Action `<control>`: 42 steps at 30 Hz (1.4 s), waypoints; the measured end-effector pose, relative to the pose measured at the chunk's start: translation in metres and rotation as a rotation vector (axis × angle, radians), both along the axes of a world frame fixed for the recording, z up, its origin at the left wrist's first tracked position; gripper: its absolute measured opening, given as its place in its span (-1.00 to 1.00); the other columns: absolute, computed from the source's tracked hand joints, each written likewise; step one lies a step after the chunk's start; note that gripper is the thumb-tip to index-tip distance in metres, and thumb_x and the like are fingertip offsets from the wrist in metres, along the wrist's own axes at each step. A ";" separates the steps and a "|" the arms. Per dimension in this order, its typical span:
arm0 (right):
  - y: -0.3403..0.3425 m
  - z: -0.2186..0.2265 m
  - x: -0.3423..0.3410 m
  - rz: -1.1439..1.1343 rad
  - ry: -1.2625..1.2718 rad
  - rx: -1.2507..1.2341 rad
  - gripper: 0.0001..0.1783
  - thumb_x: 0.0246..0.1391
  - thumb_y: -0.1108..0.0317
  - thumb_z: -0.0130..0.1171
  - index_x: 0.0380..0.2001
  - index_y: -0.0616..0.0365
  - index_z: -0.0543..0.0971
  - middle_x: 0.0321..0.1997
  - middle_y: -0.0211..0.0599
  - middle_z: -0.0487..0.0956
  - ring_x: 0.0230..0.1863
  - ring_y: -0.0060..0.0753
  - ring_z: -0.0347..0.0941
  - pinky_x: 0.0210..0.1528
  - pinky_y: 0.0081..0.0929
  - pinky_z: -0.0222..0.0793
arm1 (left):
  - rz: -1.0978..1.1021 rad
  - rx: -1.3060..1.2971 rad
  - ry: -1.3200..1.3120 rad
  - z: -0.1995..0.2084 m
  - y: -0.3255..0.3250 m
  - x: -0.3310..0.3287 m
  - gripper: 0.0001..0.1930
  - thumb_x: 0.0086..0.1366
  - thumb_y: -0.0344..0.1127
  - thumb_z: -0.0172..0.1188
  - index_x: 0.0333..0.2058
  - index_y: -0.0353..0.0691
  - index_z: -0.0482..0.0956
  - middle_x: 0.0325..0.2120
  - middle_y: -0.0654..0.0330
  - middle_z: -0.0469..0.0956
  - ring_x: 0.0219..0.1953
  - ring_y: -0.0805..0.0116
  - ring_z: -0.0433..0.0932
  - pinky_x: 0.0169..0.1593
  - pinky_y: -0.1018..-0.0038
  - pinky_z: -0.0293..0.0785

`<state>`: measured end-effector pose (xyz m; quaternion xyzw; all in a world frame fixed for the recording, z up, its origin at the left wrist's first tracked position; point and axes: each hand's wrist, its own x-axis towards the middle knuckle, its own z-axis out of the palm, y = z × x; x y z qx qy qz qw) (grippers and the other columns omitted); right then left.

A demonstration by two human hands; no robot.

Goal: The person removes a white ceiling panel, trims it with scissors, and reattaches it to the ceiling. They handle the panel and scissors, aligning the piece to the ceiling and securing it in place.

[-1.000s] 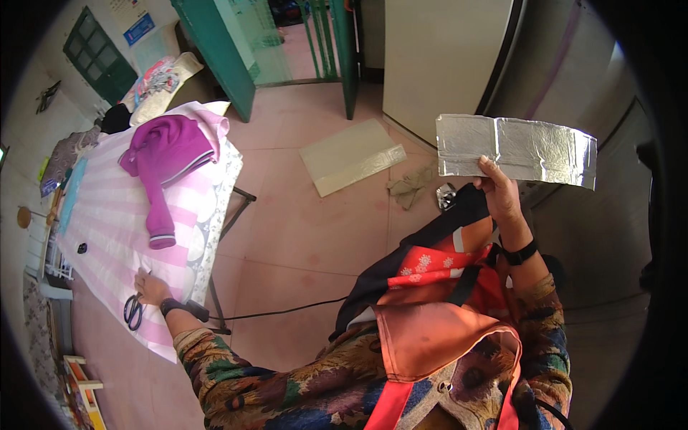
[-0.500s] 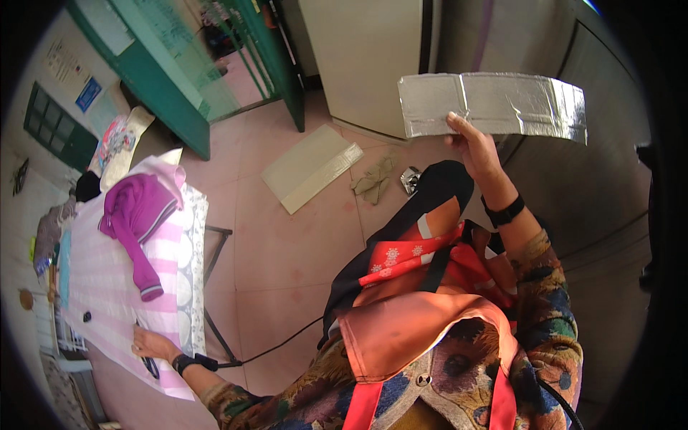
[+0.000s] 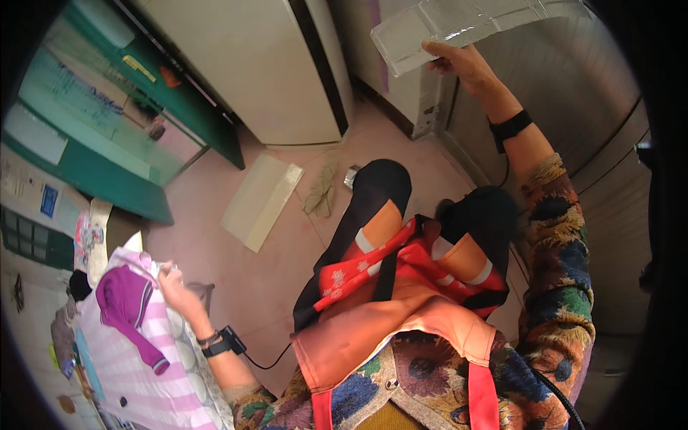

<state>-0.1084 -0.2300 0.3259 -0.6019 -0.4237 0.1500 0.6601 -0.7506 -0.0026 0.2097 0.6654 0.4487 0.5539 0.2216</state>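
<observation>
Up at the top right, my right hand (image 3: 467, 68) grips a long, shiny silver foil sheet (image 3: 459, 25) by its lower edge, thumb on the near face. The sheet runs out of the picture at the top. My left hand (image 3: 176, 290) is at the side of a table spread with a pink-and-white striped cloth (image 3: 136, 383). Its fingers are bent together at the cloth's edge; what they hold, if anything, is too small to make out. Beside it on the cloth lies a purple garment (image 3: 125, 304) with a striped trim.
On the pink floor lie a flat beige panel (image 3: 259, 201), a crumpled greenish-grey glove or cloth (image 3: 322, 188) and a small silver object (image 3: 351, 176). A pale cabinet (image 3: 251, 64) stands ahead, with a green door (image 3: 100, 175) at left. Metallic panelling (image 3: 566, 93) rises at my right.
My view has turned to the right. The right hand has raised the foil sheet, partly out of the picture. My left hand has moved forward along the table, away from a small dark looped item.
</observation>
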 end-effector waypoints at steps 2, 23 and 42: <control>-0.018 -0.005 0.025 -0.057 -0.041 -0.075 -0.64 0.03 0.10 0.36 -0.30 0.16 0.60 -0.35 -0.39 0.61 -0.39 -0.57 0.54 -0.39 -0.60 0.35 | -0.199 0.243 0.230 -0.002 0.014 0.072 -0.81 0.34 -0.47 -0.07 -0.18 -0.35 0.51 -0.10 0.14 0.54 -0.09 0.30 0.48 0.01 0.48 0.39; -0.068 -0.221 0.028 -0.036 1.308 -0.244 -0.80 0.03 0.34 0.31 -0.31 0.21 0.58 -0.44 -0.32 0.59 -0.58 -0.52 0.51 -0.59 -0.57 0.38 | -1.340 0.220 0.768 -0.034 -0.044 0.539 -0.51 0.08 -0.14 0.41 -0.01 -0.11 0.52 -0.40 0.18 0.45 -0.40 0.18 0.52 -0.36 0.36 0.47; -0.099 -0.234 0.040 -0.435 0.507 -0.504 -0.56 0.04 0.07 0.37 -0.16 0.16 0.54 -0.33 -0.24 0.64 -0.32 -0.36 0.56 -0.34 -0.48 0.46 | -1.335 -0.265 0.602 -0.104 -0.060 0.613 -0.75 0.02 -0.43 0.44 -0.34 -0.28 0.56 -0.46 0.16 0.48 -0.49 0.32 0.45 -0.37 0.48 0.42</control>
